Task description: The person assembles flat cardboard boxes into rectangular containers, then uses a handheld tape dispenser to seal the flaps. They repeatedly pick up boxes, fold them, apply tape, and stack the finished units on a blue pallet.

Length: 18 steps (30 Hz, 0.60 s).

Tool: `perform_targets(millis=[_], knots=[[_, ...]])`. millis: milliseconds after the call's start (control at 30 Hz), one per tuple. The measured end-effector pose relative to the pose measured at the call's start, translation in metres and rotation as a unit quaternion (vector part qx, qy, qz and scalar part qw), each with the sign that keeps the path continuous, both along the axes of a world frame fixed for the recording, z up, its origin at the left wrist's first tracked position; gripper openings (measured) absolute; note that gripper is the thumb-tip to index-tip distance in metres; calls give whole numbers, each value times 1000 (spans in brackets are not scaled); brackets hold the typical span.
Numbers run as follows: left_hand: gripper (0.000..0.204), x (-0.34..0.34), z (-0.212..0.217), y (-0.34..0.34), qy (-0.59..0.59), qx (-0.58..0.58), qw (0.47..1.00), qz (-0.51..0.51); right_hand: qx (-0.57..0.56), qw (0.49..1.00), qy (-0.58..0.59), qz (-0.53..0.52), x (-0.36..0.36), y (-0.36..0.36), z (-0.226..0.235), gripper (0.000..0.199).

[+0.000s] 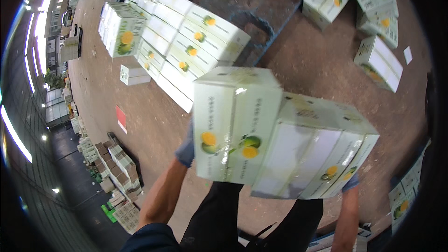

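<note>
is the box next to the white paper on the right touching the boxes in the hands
Apart: the head view shows brown floor between the box by the paper and the held boxes.

- My feed shows a dark navy cloth sleeve (pixel 151 239) on the left arm (pixel 164 193).
- Grey-blue fabric gloves (pixel 186 151) on the left hand (pixel 187 143) and right hand (pixel 350 182).
- Plain black cloth trousers (pixel 212 219).

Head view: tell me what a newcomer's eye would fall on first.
First, the pale cartons with orange-and-green fruit prints, large at the centre, between the gloved left hand and right hand. Next, the big stack of similar cartons above and to the left, then the bright ceiling lights along the left edge.
</note>
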<state>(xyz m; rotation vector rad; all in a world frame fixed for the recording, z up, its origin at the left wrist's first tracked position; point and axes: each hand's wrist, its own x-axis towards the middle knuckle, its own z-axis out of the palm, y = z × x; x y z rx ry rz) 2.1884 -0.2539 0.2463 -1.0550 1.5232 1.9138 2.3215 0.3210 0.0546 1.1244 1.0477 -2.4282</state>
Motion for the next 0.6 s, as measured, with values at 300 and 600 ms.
perform_targets(millis=[300,600], knots=[[46,-125,116,-273,137,60,986,-75,-370,915,160,-5,-10,-318,72,65],[55,-321,25,-528,209,-152,908,-330,-243,958,-57,-139,-76,-635,106,55]])
